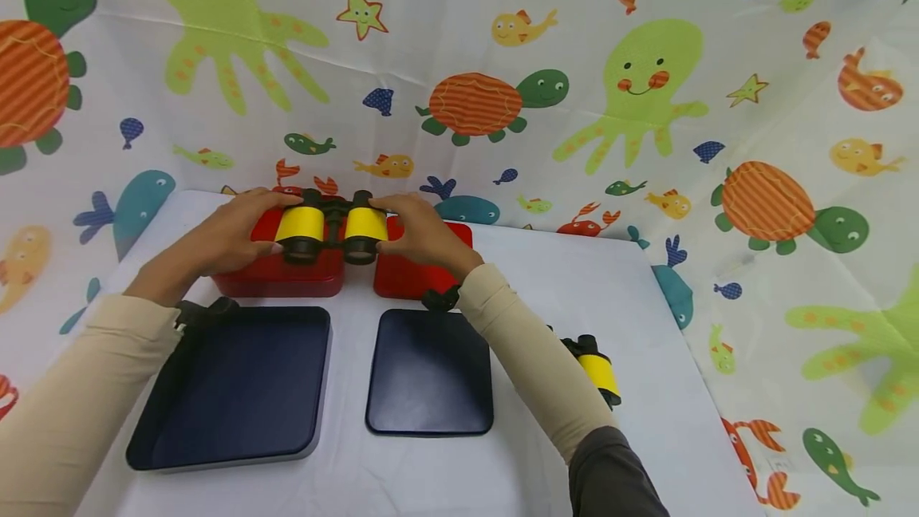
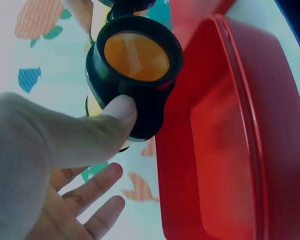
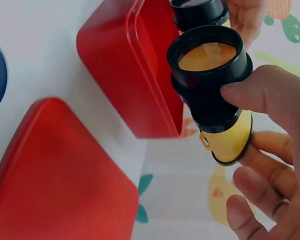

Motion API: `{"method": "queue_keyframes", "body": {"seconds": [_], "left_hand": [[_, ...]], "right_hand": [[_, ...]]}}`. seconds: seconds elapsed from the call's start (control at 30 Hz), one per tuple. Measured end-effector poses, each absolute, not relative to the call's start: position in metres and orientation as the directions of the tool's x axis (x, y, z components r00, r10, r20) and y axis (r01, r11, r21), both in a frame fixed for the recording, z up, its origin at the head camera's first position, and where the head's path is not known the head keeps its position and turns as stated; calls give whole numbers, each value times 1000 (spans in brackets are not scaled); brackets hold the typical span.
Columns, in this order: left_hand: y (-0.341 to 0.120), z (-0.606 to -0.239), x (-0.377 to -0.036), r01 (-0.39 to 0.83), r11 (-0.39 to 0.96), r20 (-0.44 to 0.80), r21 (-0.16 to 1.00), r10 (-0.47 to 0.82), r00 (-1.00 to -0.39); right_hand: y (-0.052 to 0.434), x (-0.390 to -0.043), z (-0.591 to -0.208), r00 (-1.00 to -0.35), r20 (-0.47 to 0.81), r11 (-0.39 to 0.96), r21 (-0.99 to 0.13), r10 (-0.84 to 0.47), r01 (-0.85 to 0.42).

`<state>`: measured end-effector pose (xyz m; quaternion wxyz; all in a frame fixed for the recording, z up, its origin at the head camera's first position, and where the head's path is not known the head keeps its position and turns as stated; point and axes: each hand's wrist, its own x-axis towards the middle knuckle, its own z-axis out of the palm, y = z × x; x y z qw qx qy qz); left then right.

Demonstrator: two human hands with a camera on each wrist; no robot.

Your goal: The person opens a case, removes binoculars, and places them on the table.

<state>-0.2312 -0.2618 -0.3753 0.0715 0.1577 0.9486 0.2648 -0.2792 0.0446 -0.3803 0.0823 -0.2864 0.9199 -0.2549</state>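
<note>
A pair of black and yellow binoculars [image 1: 300, 223] is held level in both hands over an open red box [image 1: 280, 287]. My left hand [image 1: 231, 231] grips the left barrel, its thumb pressed on the black body in the left wrist view. On the other barrel is my right hand [image 1: 428, 236], with its thumb [image 3: 247, 95] on the black body and fingers along the yellow part. An orange-tinted lens [image 2: 137, 57] shows at the near end. Right of the box lies a flat red lid [image 1: 405, 276], partly under my right hand.
Closer to me are a navy tray [image 1: 237, 397] with raised sides and a flat navy lid [image 1: 431, 377]. Another pair of yellow and black binoculars [image 1: 599, 372] lies at the right, partly behind my right sleeve. A curtain [image 1: 445, 30] printed with sea animals hangs behind the white table.
</note>
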Motion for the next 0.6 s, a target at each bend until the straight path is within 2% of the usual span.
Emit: {"method": "queue_keyframes", "body": {"seconds": [0.4,0.6], "left_hand": [[-219,-377,-227,377,720,48,583,433,-900],[-192,-379,-229,373,703,24,605,452,-891]], "right_hand": [[99,-268,-381,-834,49,677,-558,-550,-479],[128,-263,-386,-850,58,680,-573,-524,-458]]}}
